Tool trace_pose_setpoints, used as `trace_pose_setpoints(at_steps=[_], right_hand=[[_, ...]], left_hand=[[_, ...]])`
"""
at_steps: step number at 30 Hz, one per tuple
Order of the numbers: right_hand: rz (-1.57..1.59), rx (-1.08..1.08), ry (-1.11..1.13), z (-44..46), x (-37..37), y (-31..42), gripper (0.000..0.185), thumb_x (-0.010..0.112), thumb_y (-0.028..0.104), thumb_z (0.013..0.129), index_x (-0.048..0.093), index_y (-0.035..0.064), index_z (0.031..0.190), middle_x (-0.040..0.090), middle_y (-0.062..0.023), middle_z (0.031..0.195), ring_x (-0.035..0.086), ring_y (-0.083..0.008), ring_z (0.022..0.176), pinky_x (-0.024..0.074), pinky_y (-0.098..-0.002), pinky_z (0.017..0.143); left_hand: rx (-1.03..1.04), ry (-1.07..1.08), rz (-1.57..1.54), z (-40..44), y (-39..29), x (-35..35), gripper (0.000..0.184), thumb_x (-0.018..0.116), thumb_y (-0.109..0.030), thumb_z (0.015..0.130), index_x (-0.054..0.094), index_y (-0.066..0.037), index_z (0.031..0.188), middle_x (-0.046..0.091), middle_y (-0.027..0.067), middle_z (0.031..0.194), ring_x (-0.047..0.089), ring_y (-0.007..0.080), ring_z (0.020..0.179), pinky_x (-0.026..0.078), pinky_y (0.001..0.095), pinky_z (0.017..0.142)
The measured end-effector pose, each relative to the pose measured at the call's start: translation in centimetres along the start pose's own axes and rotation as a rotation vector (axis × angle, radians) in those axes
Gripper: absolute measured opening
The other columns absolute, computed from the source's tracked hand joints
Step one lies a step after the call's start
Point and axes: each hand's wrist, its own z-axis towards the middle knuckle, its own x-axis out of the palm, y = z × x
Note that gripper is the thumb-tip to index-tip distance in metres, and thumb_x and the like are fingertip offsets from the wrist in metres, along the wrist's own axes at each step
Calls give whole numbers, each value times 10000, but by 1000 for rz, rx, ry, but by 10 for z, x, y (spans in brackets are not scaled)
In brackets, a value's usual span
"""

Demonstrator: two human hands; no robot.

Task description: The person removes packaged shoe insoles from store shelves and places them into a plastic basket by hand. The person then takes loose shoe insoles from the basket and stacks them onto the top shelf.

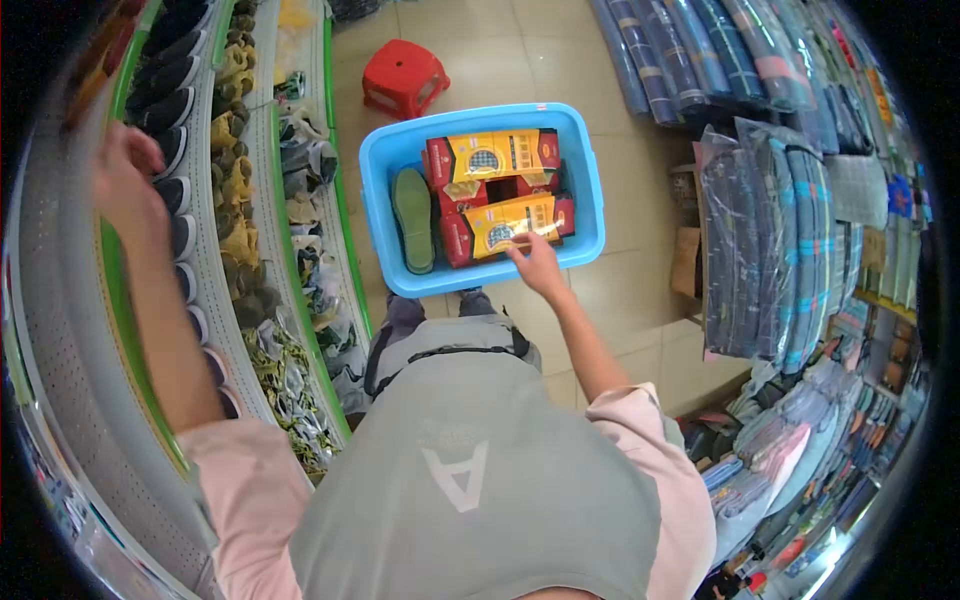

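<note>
A blue plastic tub (378,225) stands on the floor before me. Inside it lie red and yellow packages (495,155), with a green shoe sole (412,220) along the left wall. My right hand (538,265) reaches over the near rim, its thumb and fingers closed on the edge of the nearer red and yellow package (500,226). Out to the left, my left hand (130,180) is raised beside a row of dark shoes with white soles (172,110) on the shelf. Motion blurs it; its fingers look apart, with nothing visible in them.
Shelves with green edges (335,190) run along my left, holding yellowish shoes (238,180) and plastic-wrapped footwear (300,160). A red stool (403,78) stands beyond the tub. Plastic-wrapped folded plaid fabric (765,240) is stacked on the right, with folded clothes (775,465) nearer me.
</note>
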Motion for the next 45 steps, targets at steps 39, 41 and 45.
trace_pose_setpoints(at_steps=[39,41,45], right_hand=[[1520,1197,-93,87,69,-117,304,775,210,802,537,94,950,476,-36,766,443,-101,512,390,-185,400],[1507,1230,-96,88,70,-115,305,778,213,801,535,97,945,467,-34,747,426,-101,504,354,-182,387],[1499,1248,-130,87,74,-119,290,760,202,814,534,100,965,487,-41,744,470,-112,552,413,-208,448]], left_hand=[[-726,155,7,-413,18,114,164,536,-130,976,584,17,1031,631,61,817,600,104,685,496,240,622],[-729,159,28,-411,19,111,169,536,-130,976,583,21,1034,630,61,815,599,106,685,497,241,629],[-724,170,42,-411,21,108,174,538,-130,975,580,27,1038,633,70,830,603,109,701,501,245,647]])
